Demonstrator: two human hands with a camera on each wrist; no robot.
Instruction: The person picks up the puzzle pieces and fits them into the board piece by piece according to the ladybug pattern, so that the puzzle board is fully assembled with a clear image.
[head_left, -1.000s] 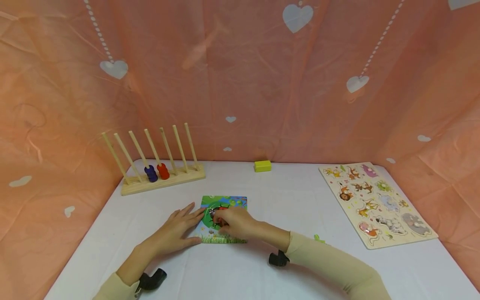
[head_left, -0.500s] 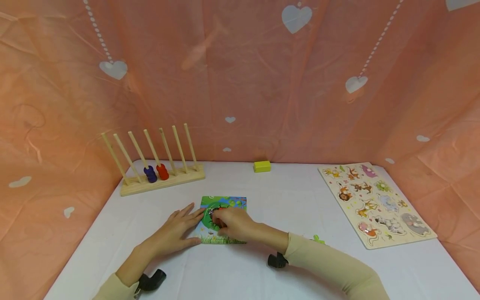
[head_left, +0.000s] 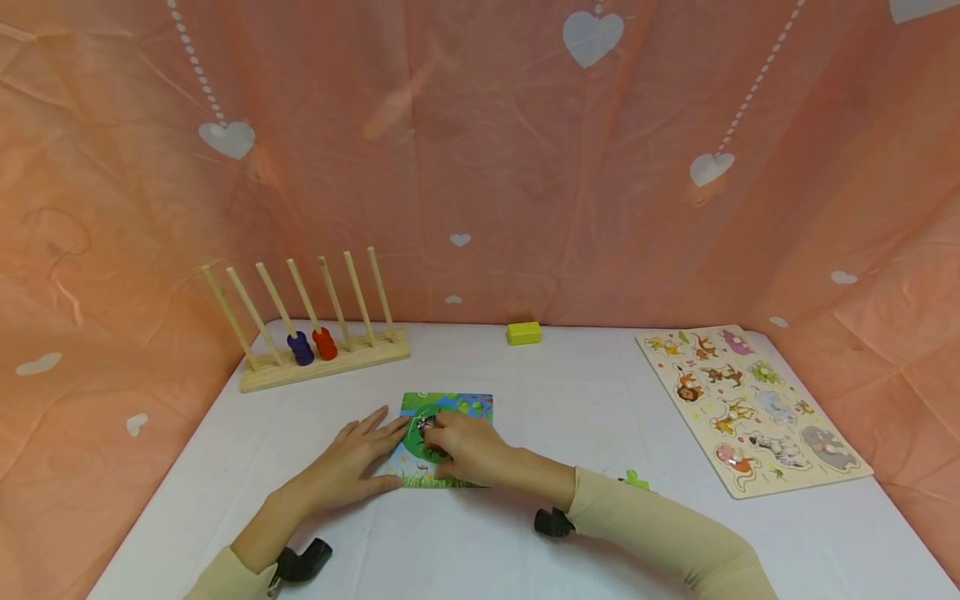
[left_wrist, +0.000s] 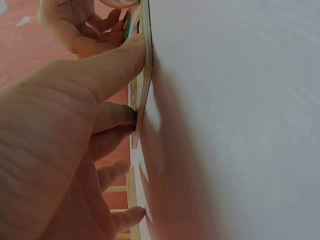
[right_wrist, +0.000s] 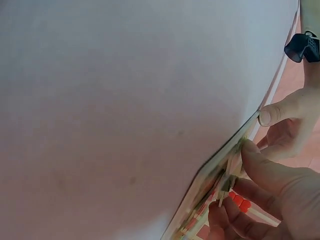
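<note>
A small square picture-puzzle board (head_left: 416, 479) with a ladybug on a green leaf lies on the white table. My left hand (head_left: 352, 458) rests along its left edge, fingers spread and mostly straight; in the left wrist view the thumb (left_wrist: 122, 62) and a fingertip touch the board's rim (left_wrist: 147, 70). Over the board's middle, my right hand (head_left: 472, 450) curls its fingers. The right wrist view shows those fingertips (right_wrist: 220, 212) pinching a thin puzzle piece (right_wrist: 227, 184) close to the board surface. Much of the ladybug picture is hidden under the right hand.
A wooden peg rack (head_left: 330, 367) with blue and red beads stands back left. A yellow block (head_left: 523, 333) sits at the back. An animal puzzle board (head_left: 750, 408) lies at right. A green piece (head_left: 636, 479) shows partly behind the right sleeve.
The right hand has shifted and turned slightly over the board, and less of the red ladybug shows beside its fingers. The left hand stays in place.
</note>
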